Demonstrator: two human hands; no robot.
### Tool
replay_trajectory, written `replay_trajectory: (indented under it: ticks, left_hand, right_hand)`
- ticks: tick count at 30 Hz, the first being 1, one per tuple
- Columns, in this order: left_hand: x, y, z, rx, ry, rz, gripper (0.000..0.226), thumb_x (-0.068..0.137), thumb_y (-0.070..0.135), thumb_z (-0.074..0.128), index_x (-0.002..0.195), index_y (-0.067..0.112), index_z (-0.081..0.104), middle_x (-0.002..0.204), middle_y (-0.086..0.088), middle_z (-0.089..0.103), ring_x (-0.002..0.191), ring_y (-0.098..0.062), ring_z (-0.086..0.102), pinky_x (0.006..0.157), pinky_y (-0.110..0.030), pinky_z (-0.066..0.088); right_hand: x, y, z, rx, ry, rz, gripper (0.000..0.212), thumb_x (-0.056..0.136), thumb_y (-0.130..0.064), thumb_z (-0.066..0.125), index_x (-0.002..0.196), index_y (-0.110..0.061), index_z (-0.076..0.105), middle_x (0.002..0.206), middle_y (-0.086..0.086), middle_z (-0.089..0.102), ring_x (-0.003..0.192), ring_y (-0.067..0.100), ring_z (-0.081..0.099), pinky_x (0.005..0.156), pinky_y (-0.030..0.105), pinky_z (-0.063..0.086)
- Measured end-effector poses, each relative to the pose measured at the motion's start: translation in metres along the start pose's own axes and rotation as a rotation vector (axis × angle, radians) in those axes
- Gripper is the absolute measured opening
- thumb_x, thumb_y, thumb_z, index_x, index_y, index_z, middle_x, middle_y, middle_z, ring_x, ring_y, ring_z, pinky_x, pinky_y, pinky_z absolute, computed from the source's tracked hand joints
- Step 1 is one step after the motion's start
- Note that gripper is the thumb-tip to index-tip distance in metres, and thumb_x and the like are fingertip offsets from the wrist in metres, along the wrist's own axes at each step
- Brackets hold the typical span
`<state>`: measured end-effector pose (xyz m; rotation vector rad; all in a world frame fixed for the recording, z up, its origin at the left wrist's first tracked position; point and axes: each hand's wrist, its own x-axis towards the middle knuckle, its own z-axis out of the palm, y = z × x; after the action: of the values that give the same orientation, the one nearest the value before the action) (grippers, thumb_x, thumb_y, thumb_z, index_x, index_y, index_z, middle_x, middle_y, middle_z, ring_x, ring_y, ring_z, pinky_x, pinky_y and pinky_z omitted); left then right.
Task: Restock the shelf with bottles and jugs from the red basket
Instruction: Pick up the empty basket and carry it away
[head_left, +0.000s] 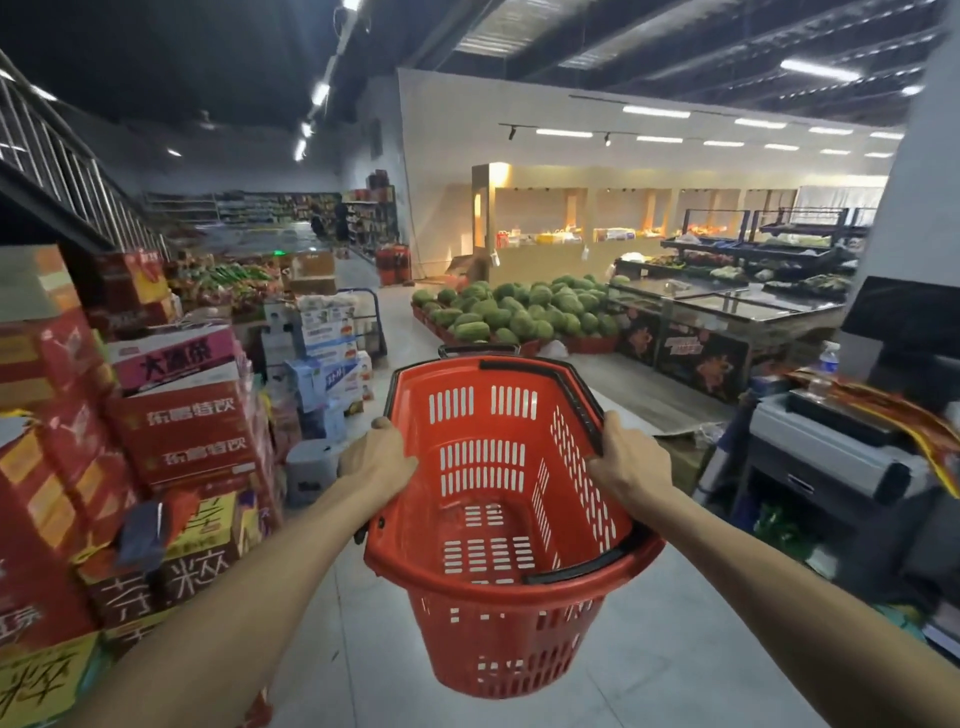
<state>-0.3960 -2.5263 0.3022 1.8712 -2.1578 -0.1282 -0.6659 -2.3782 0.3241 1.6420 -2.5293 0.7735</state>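
Note:
I carry a red plastic basket (498, 623) with slotted walls and black handles out in front of me, above the grey floor. Nothing lies inside it. My left hand (376, 457) grips its left rim, fingers curled over the edge. My right hand (626, 460) grips the right rim and the black handle there. Shelves of goods (249, 205) stand far back on the left; no bottles or jugs show in the basket.
Stacked red cartons (176, 431) line the left side. A pile of watermelons (519, 312) sits ahead in the aisle. Produce stands (727, 260) and a glass-topped freezer (727, 312) stand at the right, with a checkout counter (831, 457) close by. A staircase railing (62, 156) rises at the upper left.

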Motion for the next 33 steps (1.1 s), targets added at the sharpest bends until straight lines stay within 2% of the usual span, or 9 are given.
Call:
replay_trajectory:
  ticks: [4, 7, 9, 11, 15, 21, 25, 28, 33]
  left_hand:
    - [0.098, 0.040, 0.030, 0.036, -0.023, -0.001, 0.070, 0.100, 0.036, 0.060, 0.151, -0.001, 0.031, 0.110, -0.013, 0.069, 0.090, -0.029, 0.072, 0.071, -0.037, 0.058]
    - [0.168, 0.063, 0.051, 0.032, -0.019, -0.020, 0.069, 0.100, 0.036, 0.060, 0.151, -0.001, 0.031, 0.113, -0.013, 0.069, 0.094, -0.030, 0.072, 0.077, -0.038, 0.059]
    - [0.211, 0.071, 0.060, 0.042, -0.032, -0.054, 0.069, 0.101, 0.035, 0.060, 0.152, -0.002, 0.031, 0.116, -0.014, 0.069, 0.100, -0.032, 0.071, 0.075, -0.037, 0.055]
    - [0.251, 0.073, 0.067, 0.038, -0.046, -0.077, 0.068, 0.101, 0.035, 0.059, 0.151, -0.003, 0.031, 0.118, -0.014, 0.069, 0.104, -0.034, 0.070, 0.073, -0.038, 0.051]
    - [0.341, 0.069, 0.088, 0.000, -0.028, -0.106, 0.068, 0.101, 0.034, 0.060, 0.150, -0.001, 0.030, 0.120, -0.016, 0.067, 0.104, -0.034, 0.070, 0.069, -0.038, 0.047]
    - [0.488, 0.051, 0.139, 0.020, -0.019, -0.127, 0.066, 0.101, 0.032, 0.061, 0.148, -0.002, 0.031, 0.116, -0.015, 0.067, 0.097, -0.032, 0.069, 0.067, -0.038, 0.048]
    - [0.593, 0.040, 0.175, 0.015, -0.014, -0.139, 0.064, 0.102, 0.032, 0.060, 0.149, -0.001, 0.030, 0.109, -0.011, 0.067, 0.078, -0.022, 0.060, 0.063, -0.036, 0.048]
    - [0.663, 0.034, 0.196, 0.003, -0.018, -0.141, 0.071, 0.102, 0.031, 0.060, 0.154, -0.003, 0.026, 0.100, -0.009, 0.064, 0.075, -0.022, 0.060, 0.061, -0.036, 0.049]
    - [0.770, 0.037, 0.236, -0.029, -0.026, -0.128, 0.070, 0.102, 0.029, 0.060, 0.154, -0.001, 0.025, 0.094, -0.007, 0.067, 0.076, -0.023, 0.069, 0.070, -0.040, 0.062]
  right_hand:
    - [0.109, 0.022, 0.038, 0.003, -0.009, 0.011, 0.029, 0.097, -0.033, 0.055, 0.111, -0.018, 0.036, 0.090, -0.001, 0.058, 0.060, 0.010, 0.043, 0.063, 0.030, 0.037]
    - [0.192, 0.034, 0.064, -0.023, -0.013, -0.001, 0.030, 0.095, -0.036, 0.055, 0.110, -0.019, 0.035, 0.084, -0.003, 0.055, 0.060, 0.011, 0.045, 0.056, 0.030, 0.037]
    - [0.241, 0.034, 0.082, -0.021, -0.028, -0.013, 0.030, 0.092, -0.037, 0.054, 0.107, -0.020, 0.035, 0.086, 0.001, 0.060, 0.068, 0.021, 0.055, 0.066, 0.035, 0.049]
    - [0.286, 0.029, 0.103, -0.010, -0.050, -0.024, 0.029, 0.089, -0.035, 0.053, 0.107, -0.019, 0.038, 0.088, 0.004, 0.064, 0.074, 0.028, 0.061, 0.074, 0.043, 0.055]
    - [0.377, 0.013, 0.145, -0.019, -0.074, -0.058, 0.028, 0.088, -0.033, 0.054, 0.107, -0.018, 0.040, 0.087, 0.004, 0.066, 0.074, 0.028, 0.063, 0.071, 0.042, 0.055]
    - [0.513, -0.014, 0.235, -0.005, -0.107, -0.066, 0.033, 0.088, -0.041, 0.053, 0.108, -0.019, 0.040, 0.087, 0.004, 0.067, 0.071, 0.028, 0.066, 0.073, 0.046, 0.059]
    - [0.602, -0.037, 0.290, -0.017, -0.125, -0.059, 0.034, 0.092, -0.040, 0.054, 0.112, -0.017, 0.039, 0.084, 0.002, 0.064, 0.069, 0.026, 0.062, 0.070, 0.040, 0.055]
    - [0.665, -0.048, 0.324, -0.014, -0.118, -0.048, 0.034, 0.093, -0.043, 0.052, 0.113, -0.018, 0.040, 0.086, 0.003, 0.066, 0.069, 0.026, 0.063, 0.070, 0.041, 0.056]
    - [0.760, -0.051, 0.377, 0.049, -0.119, -0.028, 0.044, 0.097, -0.051, 0.052, 0.123, -0.017, 0.040, 0.085, -0.003, 0.061, 0.061, 0.015, 0.057, 0.062, 0.032, 0.046]
